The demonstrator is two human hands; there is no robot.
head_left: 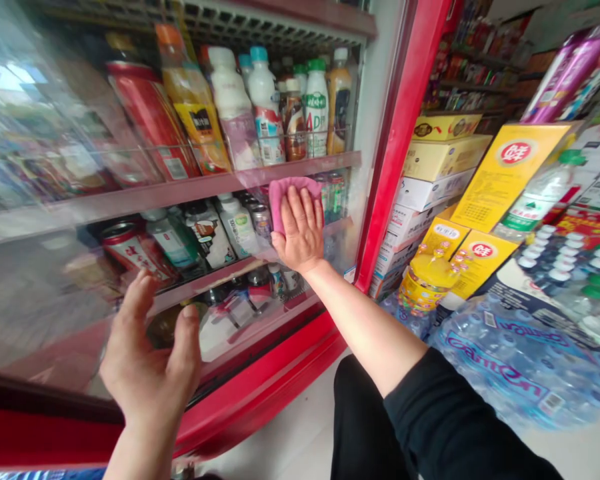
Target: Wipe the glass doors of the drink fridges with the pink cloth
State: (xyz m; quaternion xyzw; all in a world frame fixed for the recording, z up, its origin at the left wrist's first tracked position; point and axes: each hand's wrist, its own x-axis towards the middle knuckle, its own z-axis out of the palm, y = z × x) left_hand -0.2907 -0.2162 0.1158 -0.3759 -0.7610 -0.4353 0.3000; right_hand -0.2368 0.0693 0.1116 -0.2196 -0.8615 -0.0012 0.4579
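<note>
My right hand point(300, 230) presses a folded pink cloth point(286, 200) flat against the glass door point(80, 300) of a red-framed drinks cooler point(395, 147), with the fingers spread. The cloth shows above and left of the hand. My left hand point(150, 353) is raised in front of the lower glass, fingers apart, holding nothing. It looks close to the pane, but I cannot tell if it touches. Behind the glass, bottled drinks point(265, 110) and cans point(130, 250) fill the shelves.
To the right of the cooler stand stacked cardboard boxes point(430, 193), a yellow bottle of cooking oil point(427, 283) and shrink-wrapped packs of bottled water point(510, 360). Stocked shop shelves point(480, 80) run behind them. A pale floor point(290, 440) lies below the cooler.
</note>
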